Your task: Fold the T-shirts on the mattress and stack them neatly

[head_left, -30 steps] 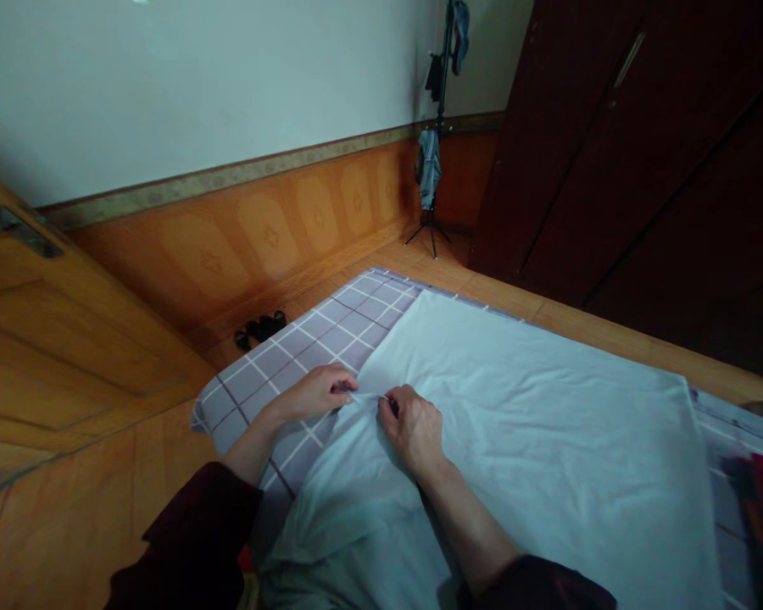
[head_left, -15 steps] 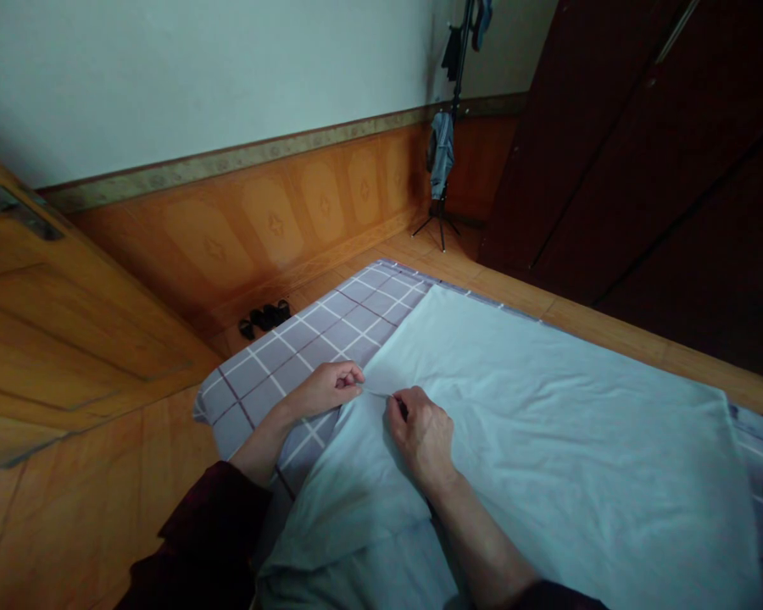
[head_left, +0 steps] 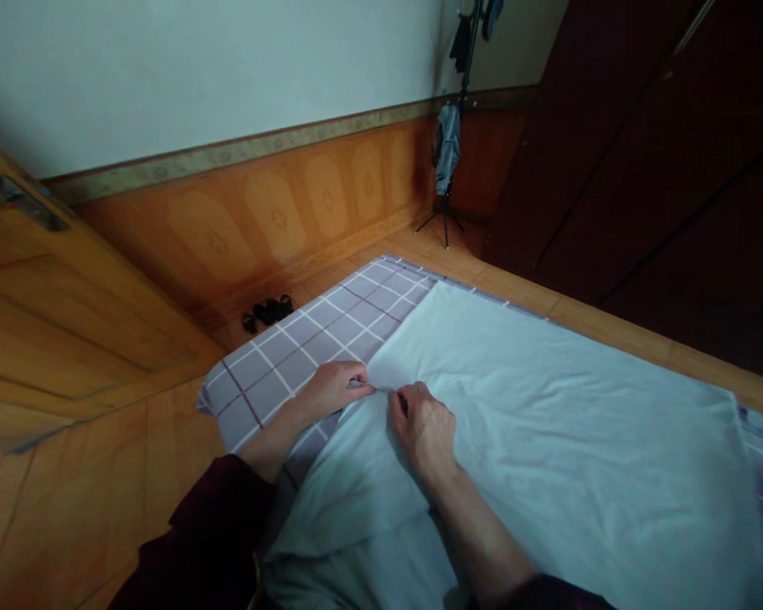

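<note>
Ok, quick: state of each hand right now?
Left hand: closed, pinching the cloth.
Right hand: closed, also gripping the cloth.

Looks like matt, creased cloth in the broad pale-blue sheet [head_left: 578, 424], smooth cloth in the grey checked bedspread [head_left: 311, 335], faintly glossy wood in the yellow-brown panelled door [head_left: 69, 318], metal in the long handle plate [head_left: 29, 203].

No readable text, no legible labels, brands or numbers, no signs, anywhere in view
</note>
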Motion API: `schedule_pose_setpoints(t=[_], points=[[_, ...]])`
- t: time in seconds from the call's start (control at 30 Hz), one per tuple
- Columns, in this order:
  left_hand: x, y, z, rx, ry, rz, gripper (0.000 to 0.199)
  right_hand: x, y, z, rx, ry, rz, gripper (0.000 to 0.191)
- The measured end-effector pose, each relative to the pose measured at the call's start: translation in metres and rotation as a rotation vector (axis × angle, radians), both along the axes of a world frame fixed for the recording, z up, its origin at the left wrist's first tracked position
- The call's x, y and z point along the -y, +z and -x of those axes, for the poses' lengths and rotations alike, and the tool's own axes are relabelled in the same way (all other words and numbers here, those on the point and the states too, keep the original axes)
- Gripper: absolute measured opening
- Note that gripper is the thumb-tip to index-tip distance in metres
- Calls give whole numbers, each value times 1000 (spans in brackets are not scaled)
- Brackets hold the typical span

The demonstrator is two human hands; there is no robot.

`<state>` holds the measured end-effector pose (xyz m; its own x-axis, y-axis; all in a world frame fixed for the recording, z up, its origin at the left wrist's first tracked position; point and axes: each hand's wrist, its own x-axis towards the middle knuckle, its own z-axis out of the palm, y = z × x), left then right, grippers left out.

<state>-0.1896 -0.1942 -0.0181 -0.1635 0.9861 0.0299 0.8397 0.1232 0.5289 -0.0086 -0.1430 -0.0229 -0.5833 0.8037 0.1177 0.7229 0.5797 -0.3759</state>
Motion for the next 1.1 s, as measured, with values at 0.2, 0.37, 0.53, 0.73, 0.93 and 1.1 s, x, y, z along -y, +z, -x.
schedule_pose_setpoints(t=[0.2,0.37,0.53,0.73,0.93,1.1], points=[[-1,-3,3,-59,-16,3,19,8,42,-11,151,156,37,19],[-1,-3,6,-70,-47,2,18,50,56,-45,228,460,-203,31],[2,-1,3,-80,-27,-12,14,76,29,-64,239,551,-477,27],[3,-3,2,-85,-34,-34,15,66,32,-73,157,482,-546,27],[11,11,0,-105,-13,-69,15,76,17,-88,94,442,-560,28],[49,25,-22,-202,-143,-177,41,90,1,-95,30,487,-600,44]])
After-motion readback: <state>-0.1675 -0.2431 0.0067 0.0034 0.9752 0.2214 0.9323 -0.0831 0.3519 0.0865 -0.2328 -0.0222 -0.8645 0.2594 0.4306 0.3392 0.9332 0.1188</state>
